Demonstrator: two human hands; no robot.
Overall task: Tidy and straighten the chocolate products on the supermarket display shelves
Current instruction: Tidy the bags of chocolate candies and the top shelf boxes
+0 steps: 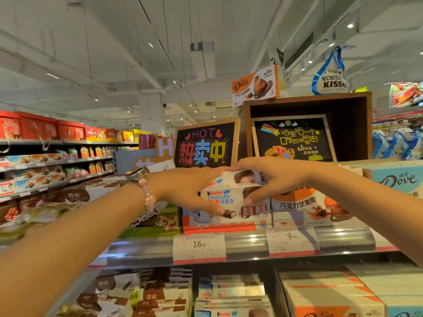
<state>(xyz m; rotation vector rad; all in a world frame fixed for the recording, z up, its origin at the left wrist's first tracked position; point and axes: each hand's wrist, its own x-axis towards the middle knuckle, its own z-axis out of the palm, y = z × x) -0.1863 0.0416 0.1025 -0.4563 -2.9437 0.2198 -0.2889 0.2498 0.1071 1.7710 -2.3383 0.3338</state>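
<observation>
Both hands on Kinder chocolate boxes (225, 197) stacked at front edge of top shelf (247, 242). Left hand (185, 188), right hand (270, 179) curled round stack ends, gripping. Step: squaring stack. Next: nudge flush beside Dove boxes (297, 202).

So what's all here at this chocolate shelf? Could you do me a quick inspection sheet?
Surface: top display shelf, clear front rail carrying price tags marked 16.90 and 9.90.
Job's things: Kinder chocolate boxes stacked at the shelf front; orange Dove boxes just to their right.
Clutter: nothing seen.
Hands: left hand and right hand both grip the Kinder boxes, fingers over the top, thumbs on the front.
Cables: nothing seen.
Surroundings: HOT chalkboard sign, wooden crate, Kisses sign, more chocolate on the lower shelf, aisle shelving at left.
</observation>
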